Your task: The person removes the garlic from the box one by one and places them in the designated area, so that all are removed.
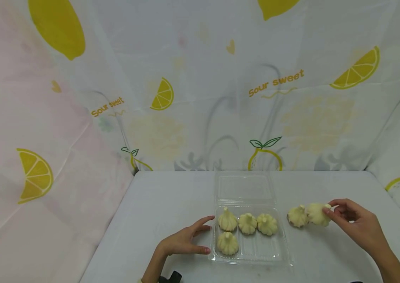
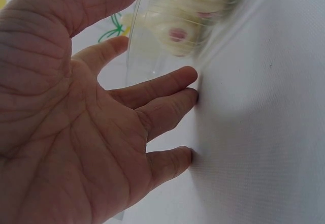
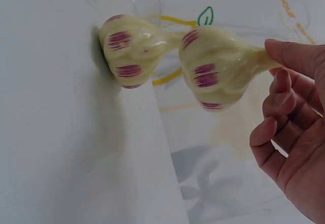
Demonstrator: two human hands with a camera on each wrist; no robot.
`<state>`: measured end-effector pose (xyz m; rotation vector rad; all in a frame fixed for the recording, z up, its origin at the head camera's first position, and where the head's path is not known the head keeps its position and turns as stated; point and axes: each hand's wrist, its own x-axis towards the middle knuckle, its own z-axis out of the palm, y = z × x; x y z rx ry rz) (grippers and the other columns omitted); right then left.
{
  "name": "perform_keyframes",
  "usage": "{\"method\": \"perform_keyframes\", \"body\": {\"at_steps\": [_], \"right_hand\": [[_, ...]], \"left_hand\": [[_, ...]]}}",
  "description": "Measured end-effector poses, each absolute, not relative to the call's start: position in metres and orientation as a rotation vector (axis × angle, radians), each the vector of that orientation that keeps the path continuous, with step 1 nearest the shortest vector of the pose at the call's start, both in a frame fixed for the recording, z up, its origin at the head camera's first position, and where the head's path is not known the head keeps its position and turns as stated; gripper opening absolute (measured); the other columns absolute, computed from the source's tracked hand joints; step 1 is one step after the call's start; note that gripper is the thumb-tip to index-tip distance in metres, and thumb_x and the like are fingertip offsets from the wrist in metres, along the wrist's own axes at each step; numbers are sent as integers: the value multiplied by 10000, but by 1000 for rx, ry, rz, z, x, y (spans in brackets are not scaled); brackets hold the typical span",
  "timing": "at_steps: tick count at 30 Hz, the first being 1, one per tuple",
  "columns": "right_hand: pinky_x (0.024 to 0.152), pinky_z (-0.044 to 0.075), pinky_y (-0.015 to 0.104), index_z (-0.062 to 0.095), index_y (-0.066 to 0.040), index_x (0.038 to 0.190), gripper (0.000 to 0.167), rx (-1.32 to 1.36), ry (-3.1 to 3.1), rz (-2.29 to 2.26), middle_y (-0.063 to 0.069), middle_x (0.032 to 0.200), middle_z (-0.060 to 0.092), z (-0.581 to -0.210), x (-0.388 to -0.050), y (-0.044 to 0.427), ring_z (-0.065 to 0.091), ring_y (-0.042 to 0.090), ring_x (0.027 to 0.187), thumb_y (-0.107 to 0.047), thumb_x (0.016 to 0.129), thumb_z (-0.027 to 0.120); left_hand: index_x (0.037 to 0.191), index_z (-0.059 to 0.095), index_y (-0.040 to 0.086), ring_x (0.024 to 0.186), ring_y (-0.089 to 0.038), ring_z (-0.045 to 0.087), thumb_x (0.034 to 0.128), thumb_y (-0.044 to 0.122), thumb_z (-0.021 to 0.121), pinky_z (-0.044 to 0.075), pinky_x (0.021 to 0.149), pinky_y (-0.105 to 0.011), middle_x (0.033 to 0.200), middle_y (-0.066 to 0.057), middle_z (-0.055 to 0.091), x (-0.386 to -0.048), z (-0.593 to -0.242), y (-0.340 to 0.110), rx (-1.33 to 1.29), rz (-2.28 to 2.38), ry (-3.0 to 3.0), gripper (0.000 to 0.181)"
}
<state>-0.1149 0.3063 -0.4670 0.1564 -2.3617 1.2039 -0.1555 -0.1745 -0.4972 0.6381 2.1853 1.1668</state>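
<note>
A clear plastic clamshell box [image 1: 260, 251] lies on the table with its lid folded back. Several cream garlic bulbs [image 1: 228, 243] stand in it, filling the left column and the back row. My left hand [image 1: 185, 239] is at the box's left side, thumb and fingers spread, its fingertips down by the table in the left wrist view. To the right of the box my right hand [image 1: 357, 224] pinches a garlic bulb [image 3: 218, 69] by its stem, lifted off the table. Another garlic bulb [image 3: 129, 51] with purple marks rests on the table beside it.
The white table [image 1: 143, 212] reaches back to a lemon-printed curtain [image 1: 203, 118]. The open lid [image 1: 245, 188] lies behind the box. A black object [image 1: 175, 276] shows near my left wrist at the bottom edge.
</note>
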Motion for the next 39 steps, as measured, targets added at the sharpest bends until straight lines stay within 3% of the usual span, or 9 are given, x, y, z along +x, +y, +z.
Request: {"method": "perform_keyframes", "body": {"at_steps": [13, 39], "right_hand": [[484, 415, 170, 673, -13, 996, 201, 66, -2354, 1268, -45, 692, 625, -479, -117, 311, 551, 52, 552, 3, 827, 780], [439, 370, 223, 682, -37, 977, 222, -150, -2435, 1168, -99, 659, 584, -495, -119, 309, 496, 35, 547, -194, 862, 787]], "left_hand": [[1545, 230, 390, 1384, -321, 385, 845, 329, 798, 304, 1084, -566, 1469, -115, 457, -156, -499, -177, 660, 1164, 2183, 904], [1540, 238, 395, 1390, -307, 377, 843, 291, 804, 293, 1084, -581, 1467, -112, 462, -154, -496, -175, 648, 1178, 2180, 904]]}}
